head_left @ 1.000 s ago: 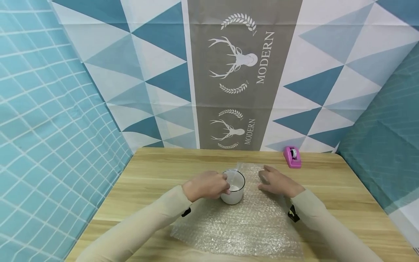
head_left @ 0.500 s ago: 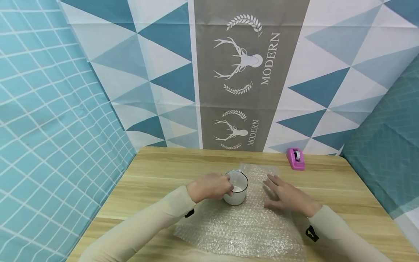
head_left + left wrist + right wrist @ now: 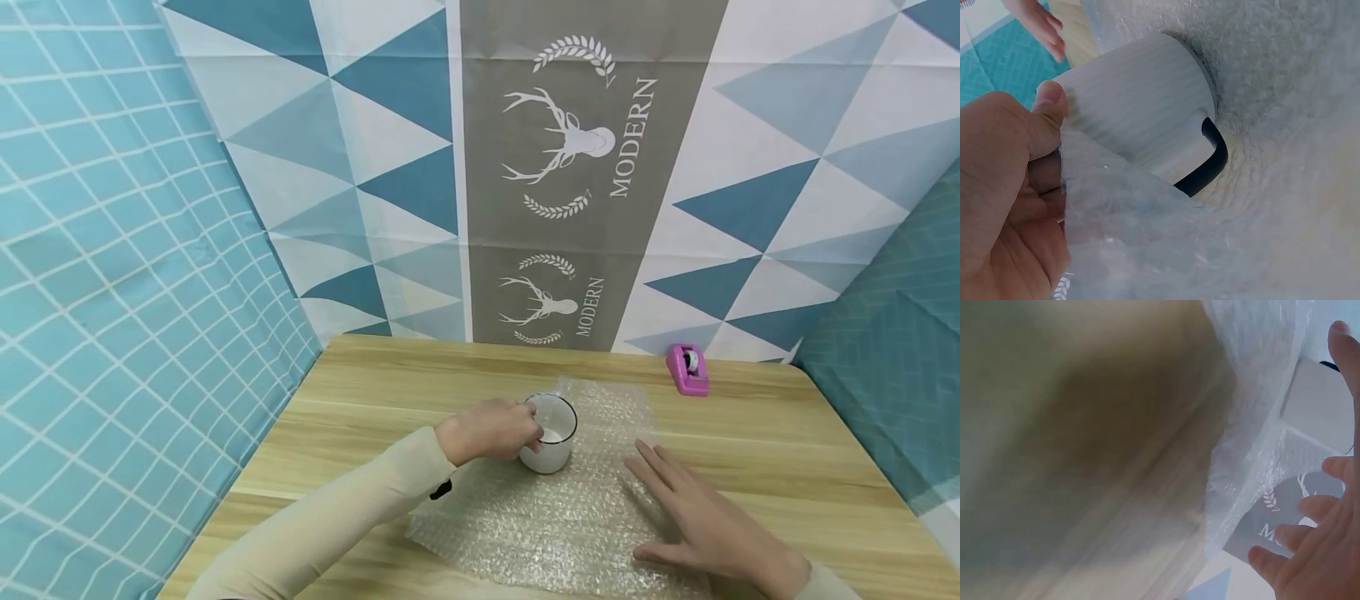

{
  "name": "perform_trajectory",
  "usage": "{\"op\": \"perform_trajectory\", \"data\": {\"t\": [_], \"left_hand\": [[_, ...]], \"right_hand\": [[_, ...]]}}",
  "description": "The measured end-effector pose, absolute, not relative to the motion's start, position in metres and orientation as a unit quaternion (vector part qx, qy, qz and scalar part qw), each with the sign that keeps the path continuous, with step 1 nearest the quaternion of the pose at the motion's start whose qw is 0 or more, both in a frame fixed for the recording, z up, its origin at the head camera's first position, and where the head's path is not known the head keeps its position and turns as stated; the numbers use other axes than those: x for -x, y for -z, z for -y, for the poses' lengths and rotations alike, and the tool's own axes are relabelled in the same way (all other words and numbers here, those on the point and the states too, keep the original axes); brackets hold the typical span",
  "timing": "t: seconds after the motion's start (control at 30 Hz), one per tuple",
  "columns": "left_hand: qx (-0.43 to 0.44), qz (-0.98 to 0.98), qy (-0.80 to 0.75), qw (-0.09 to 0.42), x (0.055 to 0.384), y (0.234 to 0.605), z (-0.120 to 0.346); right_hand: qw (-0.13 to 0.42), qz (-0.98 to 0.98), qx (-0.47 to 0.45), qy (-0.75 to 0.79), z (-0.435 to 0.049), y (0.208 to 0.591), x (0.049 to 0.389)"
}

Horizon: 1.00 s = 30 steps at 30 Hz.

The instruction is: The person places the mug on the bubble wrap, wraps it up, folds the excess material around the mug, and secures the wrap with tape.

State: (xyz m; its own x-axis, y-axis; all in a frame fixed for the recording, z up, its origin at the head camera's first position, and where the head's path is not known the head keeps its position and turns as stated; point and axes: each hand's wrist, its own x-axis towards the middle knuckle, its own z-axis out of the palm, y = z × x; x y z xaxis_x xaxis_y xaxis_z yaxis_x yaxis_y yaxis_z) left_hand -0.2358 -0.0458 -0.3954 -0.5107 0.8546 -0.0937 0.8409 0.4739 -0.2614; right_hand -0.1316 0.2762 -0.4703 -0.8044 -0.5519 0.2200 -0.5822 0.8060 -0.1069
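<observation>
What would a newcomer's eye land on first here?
Likely the pink plastic tape dispenser at the far right of the wooden table. Next, the white dark-rimmed mug on clear bubble wrap, with the left hand at its rim. Behind them, white deer heads mark a grey wall panel.

Looking forward and down from the head, well back, over wooden tabletop (image 3: 360, 383) to deer-print backdrop (image 3: 487, 217). Close up from left wrist, facing across black-handled white mug (image 3: 1141, 94) toward right hand (image 3: 1036, 26). Tilted, near, from right wrist, past bubble wrap (image 3: 1260, 381) to the same backdrop. Sharing the mug across all 3.
</observation>
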Motion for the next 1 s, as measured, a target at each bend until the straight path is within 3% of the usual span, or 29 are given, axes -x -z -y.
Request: {"op": "perform_trajectory", "data": {"t": [0.27,0.4,0.67,1.0], "left_hand": [[0.501,0.851,-0.152,0.048,0.234,0.398,0.044],[0.502,0.848,-0.157,0.058,0.234,0.398,0.045],[0.505,0.847,-0.154,0.065,0.234,0.397,0.049],[0.507,0.848,-0.140,0.061,0.235,0.397,0.049]], "right_hand": [[0.133,0.935,-0.325,-0.052,-0.297,0.471,0.100],[0.126,0.928,-0.349,-0.019,-0.307,0.474,0.091],[0.001,0.938,-0.344,-0.045,-0.316,0.484,0.088],[-0.082,0.924,-0.356,-0.115,-0.313,0.483,0.093]]}}
